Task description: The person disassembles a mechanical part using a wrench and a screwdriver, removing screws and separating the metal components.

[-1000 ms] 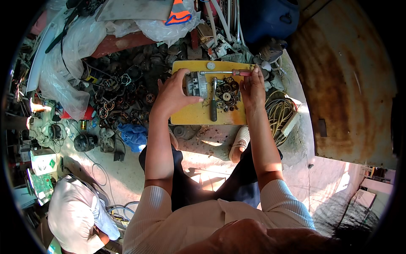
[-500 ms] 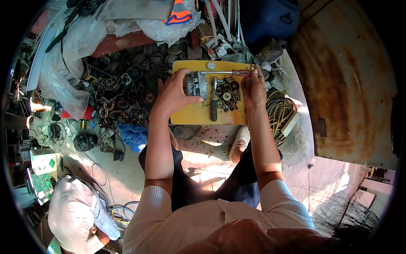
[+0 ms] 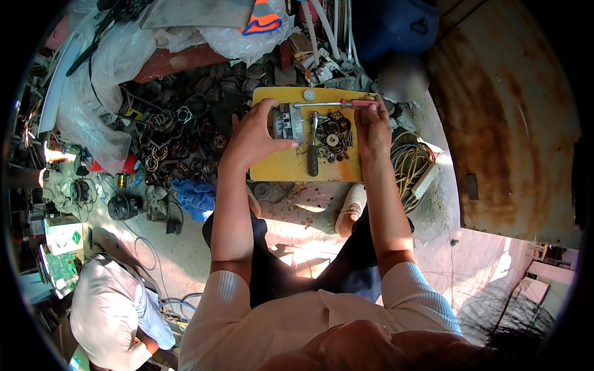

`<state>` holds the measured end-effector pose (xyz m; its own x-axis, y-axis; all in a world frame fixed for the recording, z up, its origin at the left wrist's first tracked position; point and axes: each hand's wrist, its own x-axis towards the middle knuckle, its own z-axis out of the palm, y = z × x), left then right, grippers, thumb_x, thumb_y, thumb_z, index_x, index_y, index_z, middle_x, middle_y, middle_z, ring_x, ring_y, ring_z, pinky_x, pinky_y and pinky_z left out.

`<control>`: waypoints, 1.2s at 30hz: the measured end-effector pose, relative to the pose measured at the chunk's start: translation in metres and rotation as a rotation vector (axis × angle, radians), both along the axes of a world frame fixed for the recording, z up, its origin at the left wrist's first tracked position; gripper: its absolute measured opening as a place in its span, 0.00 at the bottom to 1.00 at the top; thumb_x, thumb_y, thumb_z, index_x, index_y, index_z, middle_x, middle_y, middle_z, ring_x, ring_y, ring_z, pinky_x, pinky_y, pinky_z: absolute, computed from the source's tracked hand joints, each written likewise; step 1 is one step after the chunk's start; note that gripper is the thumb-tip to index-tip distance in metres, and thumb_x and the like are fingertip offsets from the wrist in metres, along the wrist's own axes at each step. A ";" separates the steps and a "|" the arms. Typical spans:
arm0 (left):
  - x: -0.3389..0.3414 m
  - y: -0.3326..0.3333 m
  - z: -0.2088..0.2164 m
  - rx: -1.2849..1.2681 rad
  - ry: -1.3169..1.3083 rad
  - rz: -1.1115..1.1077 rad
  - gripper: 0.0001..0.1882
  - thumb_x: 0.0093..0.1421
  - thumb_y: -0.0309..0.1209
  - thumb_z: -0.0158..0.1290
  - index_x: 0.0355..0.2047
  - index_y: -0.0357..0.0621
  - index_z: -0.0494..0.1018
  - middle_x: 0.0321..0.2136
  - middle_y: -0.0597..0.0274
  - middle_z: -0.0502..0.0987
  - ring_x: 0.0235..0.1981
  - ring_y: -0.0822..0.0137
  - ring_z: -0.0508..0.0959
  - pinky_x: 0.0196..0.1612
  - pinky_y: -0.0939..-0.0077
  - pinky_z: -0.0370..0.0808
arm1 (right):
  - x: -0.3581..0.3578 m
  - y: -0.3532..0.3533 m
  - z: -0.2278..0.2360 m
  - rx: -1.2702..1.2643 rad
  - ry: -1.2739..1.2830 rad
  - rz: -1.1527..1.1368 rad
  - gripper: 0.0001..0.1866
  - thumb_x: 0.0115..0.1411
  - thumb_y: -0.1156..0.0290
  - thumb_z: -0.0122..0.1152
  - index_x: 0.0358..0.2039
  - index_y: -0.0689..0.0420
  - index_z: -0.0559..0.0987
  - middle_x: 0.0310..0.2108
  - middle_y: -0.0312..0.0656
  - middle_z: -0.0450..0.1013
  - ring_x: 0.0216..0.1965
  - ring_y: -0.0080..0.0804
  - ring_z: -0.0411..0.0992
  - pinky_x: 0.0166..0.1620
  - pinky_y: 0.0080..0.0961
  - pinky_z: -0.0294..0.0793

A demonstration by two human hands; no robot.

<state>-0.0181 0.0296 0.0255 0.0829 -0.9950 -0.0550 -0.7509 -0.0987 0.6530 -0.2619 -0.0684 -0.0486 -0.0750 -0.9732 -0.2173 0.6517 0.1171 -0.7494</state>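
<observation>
My left hand [image 3: 250, 137] is wrapped round a grey, finned metal motor housing [image 3: 287, 123] at the left side of a yellow board [image 3: 269, 167]. In my right hand [image 3: 374, 131] is a screwdriver [image 3: 356, 104] with a red handle and a long steel shaft. The shaft lies level, its tip meeting the upper right side of the housing. Whether the tip sits in a screw is too small to tell. Below the shaft rest a ratchet wrench [image 3: 313, 151] with a black grip and a pile of small gears and metal parts [image 3: 334, 139].
Dark scrap parts [image 3: 167, 136] heap up left of the board, near a blue cloth [image 3: 195, 199]. Coiled cable [image 3: 409, 170] lies to its right, beside a rusty metal panel [image 3: 513, 123]. A blue drum [image 3: 396, 31] stands behind. Another person [image 3: 111, 315] bends over at lower left.
The screwdriver handle has shifted very slightly up, and my right fingers have changed their grip on it. My left hand and the motor housing stay in place.
</observation>
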 end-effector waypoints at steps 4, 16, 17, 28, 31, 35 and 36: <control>0.001 0.001 0.000 -0.005 -0.002 0.002 0.45 0.38 0.42 0.71 0.57 0.48 0.62 0.57 0.54 0.69 0.60 0.51 0.66 0.65 0.35 0.43 | 0.003 0.005 0.009 0.004 0.014 0.105 0.18 0.68 0.61 0.52 0.58 0.41 0.67 0.45 0.30 0.73 0.45 0.21 0.71 0.48 0.24 0.67; 0.002 -0.002 0.001 0.063 -0.019 -0.012 0.49 0.38 0.46 0.71 0.59 0.48 0.59 0.58 0.55 0.68 0.63 0.53 0.64 0.67 0.40 0.40 | 0.001 0.003 0.001 0.002 -0.040 0.022 0.17 0.68 0.61 0.51 0.56 0.44 0.68 0.48 0.30 0.72 0.49 0.20 0.69 0.52 0.27 0.65; 0.002 -0.002 0.001 0.062 -0.019 -0.007 0.49 0.38 0.47 0.71 0.58 0.48 0.59 0.58 0.55 0.68 0.63 0.53 0.64 0.67 0.40 0.40 | 0.001 0.003 0.001 -0.007 -0.052 0.030 0.17 0.68 0.61 0.51 0.57 0.44 0.67 0.48 0.30 0.72 0.49 0.20 0.69 0.52 0.27 0.65; 0.004 -0.004 0.001 0.061 -0.023 -0.017 0.49 0.37 0.47 0.71 0.57 0.47 0.60 0.57 0.55 0.69 0.62 0.52 0.65 0.67 0.41 0.40 | 0.000 -0.001 0.004 0.027 -0.029 0.044 0.19 0.69 0.62 0.51 0.58 0.48 0.66 0.45 0.32 0.73 0.45 0.22 0.71 0.47 0.25 0.67; 0.006 -0.004 -0.002 0.060 -0.022 -0.013 0.50 0.36 0.48 0.71 0.58 0.47 0.59 0.57 0.55 0.68 0.61 0.52 0.65 0.67 0.41 0.42 | 0.004 0.000 0.009 0.038 -0.063 0.031 0.18 0.69 0.63 0.51 0.58 0.48 0.66 0.44 0.32 0.73 0.43 0.22 0.71 0.46 0.26 0.68; 0.007 -0.005 -0.003 0.056 0.054 -0.025 0.52 0.36 0.49 0.71 0.59 0.46 0.59 0.58 0.55 0.67 0.62 0.52 0.64 0.66 0.42 0.43 | 0.006 0.001 0.009 0.106 -0.065 0.018 0.17 0.68 0.65 0.51 0.57 0.48 0.66 0.45 0.34 0.73 0.45 0.24 0.72 0.48 0.27 0.69; 0.007 -0.005 -0.004 0.060 0.049 -0.027 0.52 0.36 0.49 0.71 0.59 0.46 0.58 0.59 0.55 0.67 0.62 0.53 0.64 0.66 0.42 0.43 | 0.005 0.000 0.008 0.130 -0.066 0.004 0.17 0.68 0.65 0.51 0.56 0.48 0.66 0.46 0.35 0.73 0.45 0.25 0.72 0.49 0.27 0.69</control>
